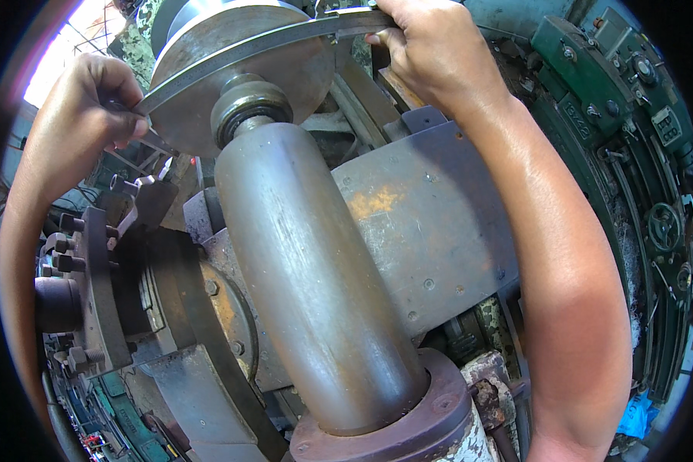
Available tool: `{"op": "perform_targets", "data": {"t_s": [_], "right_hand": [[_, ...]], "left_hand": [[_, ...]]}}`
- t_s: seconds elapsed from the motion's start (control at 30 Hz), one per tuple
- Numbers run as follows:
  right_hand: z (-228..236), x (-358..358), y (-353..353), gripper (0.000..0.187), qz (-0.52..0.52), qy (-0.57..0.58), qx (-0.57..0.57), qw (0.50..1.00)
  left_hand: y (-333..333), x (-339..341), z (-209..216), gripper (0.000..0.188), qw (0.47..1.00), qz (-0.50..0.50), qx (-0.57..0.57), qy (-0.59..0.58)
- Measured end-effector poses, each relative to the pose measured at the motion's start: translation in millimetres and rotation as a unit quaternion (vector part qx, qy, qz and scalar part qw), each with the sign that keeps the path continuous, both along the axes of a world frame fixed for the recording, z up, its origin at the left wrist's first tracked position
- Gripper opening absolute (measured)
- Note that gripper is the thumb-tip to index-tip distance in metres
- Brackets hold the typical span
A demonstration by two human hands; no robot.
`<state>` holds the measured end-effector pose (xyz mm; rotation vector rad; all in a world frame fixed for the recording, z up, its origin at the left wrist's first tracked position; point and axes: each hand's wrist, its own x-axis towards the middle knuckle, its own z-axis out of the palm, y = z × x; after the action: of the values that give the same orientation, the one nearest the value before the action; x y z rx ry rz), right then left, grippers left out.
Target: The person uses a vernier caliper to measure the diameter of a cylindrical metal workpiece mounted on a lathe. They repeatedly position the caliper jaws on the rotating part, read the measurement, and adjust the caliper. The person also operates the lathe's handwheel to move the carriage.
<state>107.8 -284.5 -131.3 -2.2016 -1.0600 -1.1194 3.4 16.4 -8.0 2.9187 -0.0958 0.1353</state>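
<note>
A long steel vernier caliper spans the face of a round metal disc at the far end of the lathe. My left hand is closed around the caliper's left end, where a jaw points down beside the disc's edge. At the far right, my right hand grips the other end near the sliding part, thumb and fingers pinching it. Whether both jaws touch the disc cannot be made out. Below the beam sits a dark ringed collar, in line with a thick smooth metal cylinder running toward me.
The lathe's tool post with several bolts stands left of the cylinder. A flat, rust-spotted carriage plate lies right of it. A purplish round flange surrounds the cylinder's near end. Green machines stand at the right, with a blue plastic bag below.
</note>
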Motion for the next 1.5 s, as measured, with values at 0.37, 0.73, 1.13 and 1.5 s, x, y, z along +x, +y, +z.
{"op": "perform_targets", "data": {"t_s": [0.37,0.73,1.13,1.5], "right_hand": [[-3,1,1,0.011,-0.006,0.003,-0.001,1.0],[-4,4,1,0.008,-0.006,0.002,0.018,1.0],[-5,2,1,0.007,-0.008,0.013,0.032,0.999],[-17,-1,-4,0.007,-0.03,0.039,0.018,0.999]], "left_hand": [[1,-1,-4,0.011,1.0,-0.012,0.012,-0.019],[-2,0,-4,0.01,1.0,-0.013,0.008,-0.012],[-3,1,-3,0.01,0.999,-0.02,0.025,-0.005],[-6,2,-12,0.011,0.999,-0.022,0.028,-0.01]]}}
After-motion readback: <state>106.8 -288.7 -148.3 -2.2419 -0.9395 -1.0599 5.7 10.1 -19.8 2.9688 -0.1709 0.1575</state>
